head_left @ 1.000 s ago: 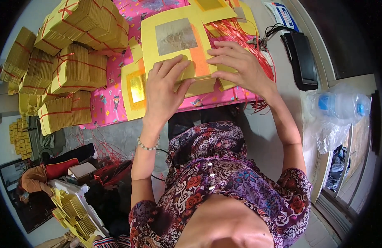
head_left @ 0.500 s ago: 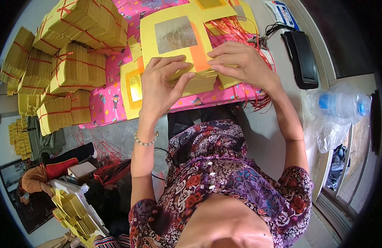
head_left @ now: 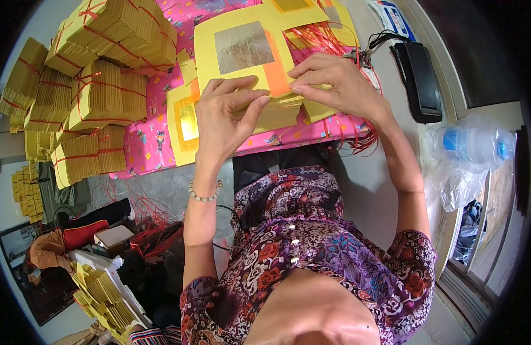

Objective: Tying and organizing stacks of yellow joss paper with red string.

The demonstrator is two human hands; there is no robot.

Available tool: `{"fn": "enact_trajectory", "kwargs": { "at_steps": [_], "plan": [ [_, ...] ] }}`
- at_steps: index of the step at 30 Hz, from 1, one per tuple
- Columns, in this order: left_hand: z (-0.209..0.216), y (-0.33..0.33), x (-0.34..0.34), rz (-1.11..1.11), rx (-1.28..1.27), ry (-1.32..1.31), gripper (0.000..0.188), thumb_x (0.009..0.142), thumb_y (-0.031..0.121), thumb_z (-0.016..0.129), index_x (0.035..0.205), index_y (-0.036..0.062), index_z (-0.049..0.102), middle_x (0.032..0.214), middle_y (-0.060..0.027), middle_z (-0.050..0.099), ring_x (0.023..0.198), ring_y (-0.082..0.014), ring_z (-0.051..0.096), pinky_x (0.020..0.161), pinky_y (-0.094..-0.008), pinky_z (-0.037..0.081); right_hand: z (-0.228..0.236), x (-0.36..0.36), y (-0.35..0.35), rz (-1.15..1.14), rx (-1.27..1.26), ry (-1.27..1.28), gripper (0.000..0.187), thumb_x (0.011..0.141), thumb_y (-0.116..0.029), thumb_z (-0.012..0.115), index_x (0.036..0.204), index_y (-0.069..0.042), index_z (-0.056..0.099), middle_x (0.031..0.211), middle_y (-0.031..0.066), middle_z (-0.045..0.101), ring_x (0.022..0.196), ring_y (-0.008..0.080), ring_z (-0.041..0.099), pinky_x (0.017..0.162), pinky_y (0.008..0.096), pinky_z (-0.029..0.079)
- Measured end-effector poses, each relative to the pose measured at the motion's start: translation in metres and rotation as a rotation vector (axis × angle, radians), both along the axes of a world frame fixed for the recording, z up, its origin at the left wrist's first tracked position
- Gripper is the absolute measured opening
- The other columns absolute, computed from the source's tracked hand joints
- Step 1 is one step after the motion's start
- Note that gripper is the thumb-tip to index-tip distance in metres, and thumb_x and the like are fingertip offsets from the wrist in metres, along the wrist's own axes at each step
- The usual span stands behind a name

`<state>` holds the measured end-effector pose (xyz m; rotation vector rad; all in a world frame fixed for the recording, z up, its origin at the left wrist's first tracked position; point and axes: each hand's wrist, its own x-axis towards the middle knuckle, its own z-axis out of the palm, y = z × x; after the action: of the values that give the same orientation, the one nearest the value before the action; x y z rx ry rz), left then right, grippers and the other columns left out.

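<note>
A stack of yellow paper sheets [head_left: 274, 115] lies at the near edge of the pink-covered table. On its top sheet [head_left: 231, 29] are a silver foil square [head_left: 244, 47] and an orange strip [head_left: 277, 77]. My left hand [head_left: 228, 112] pinches the top sheet's near edge between thumb and forefinger, left of the strip. Just right of the strip, my right hand [head_left: 329, 83] is closed with thumb and forefinger at the same sheet's edge. How many sheets the fingertips hold is hidden.
Tied bundles of yellow paper [head_left: 107, 95] are piled on the left of the pink tablecloth [head_left: 153, 135]. Loose red ties [head_left: 311, 40] lie beyond my right hand. At the right are a black pouch [head_left: 415, 80] and a plastic bottle [head_left: 472, 144]. A gold-foil sheet [head_left: 188, 121] lies left of the stack.
Both hands stay at the sheet's near edge with only tiny shifts. My right hand's fingers have edged slightly upward and the wrist has turned a little.
</note>
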<state>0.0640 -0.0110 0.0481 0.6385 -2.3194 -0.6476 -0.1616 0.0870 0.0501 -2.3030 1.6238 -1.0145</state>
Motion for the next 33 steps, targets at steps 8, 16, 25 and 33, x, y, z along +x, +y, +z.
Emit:
{"fn": "enact_trajectory", "kwargs": {
  "at_steps": [8, 16, 25, 33],
  "plan": [
    [-0.001, 0.000, -0.001, 0.006, 0.012, 0.013, 0.015, 0.075, 0.017, 0.074, 0.087, 0.0096, 0.077, 0.098, -0.0115, 0.070, 0.091, -0.0263, 0.061, 0.080, -0.0356, 0.050, 0.000, -0.002, -0.001, -0.025, 0.055, 0.028, 0.024, 0.086, -0.028, 0.064, 0.094, -0.007, 0.072, 0.101, 0.0075, 0.068, 0.098, 0.0251, 0.062, 0.084, 0.0362, 0.050],
    [0.002, 0.000, 0.000, 0.016, 0.021, -0.006, 0.016, 0.074, 0.018, 0.074, 0.088, 0.0095, 0.076, 0.098, -0.0108, 0.070, 0.091, -0.0264, 0.061, 0.080, -0.0357, 0.050, 0.006, 0.002, -0.002, -0.009, -0.008, 0.070, 0.017, 0.085, -0.016, 0.066, 0.091, -0.001, 0.069, 0.093, 0.0098, 0.068, 0.088, 0.0254, 0.064, 0.077, 0.0346, 0.051],
    [-0.001, -0.001, -0.007, 0.046, -0.249, -0.048, 0.029, 0.076, 0.000, 0.066, 0.104, 0.0059, 0.066, 0.097, -0.0102, 0.067, 0.089, -0.0305, 0.060, 0.075, -0.0376, 0.049, 0.036, 0.006, -0.016, 0.003, -0.072, 0.100, 0.019, 0.083, -0.017, 0.068, 0.095, -0.002, 0.067, 0.096, 0.0099, 0.067, 0.092, 0.0257, 0.063, 0.081, 0.0352, 0.050],
    [0.027, -0.015, -0.004, 0.244, -0.366, 0.362, 0.026, 0.079, -0.006, 0.059, 0.103, 0.0049, 0.064, 0.088, -0.0101, 0.064, 0.078, -0.0296, 0.058, 0.071, -0.0372, 0.046, 0.020, 0.010, -0.040, -0.111, 0.024, -0.596, 0.082, 0.081, -0.024, 0.075, 0.145, -0.005, 0.028, 0.145, 0.0118, 0.037, 0.135, 0.0241, 0.036, 0.109, 0.0400, 0.032]
  ]
}}
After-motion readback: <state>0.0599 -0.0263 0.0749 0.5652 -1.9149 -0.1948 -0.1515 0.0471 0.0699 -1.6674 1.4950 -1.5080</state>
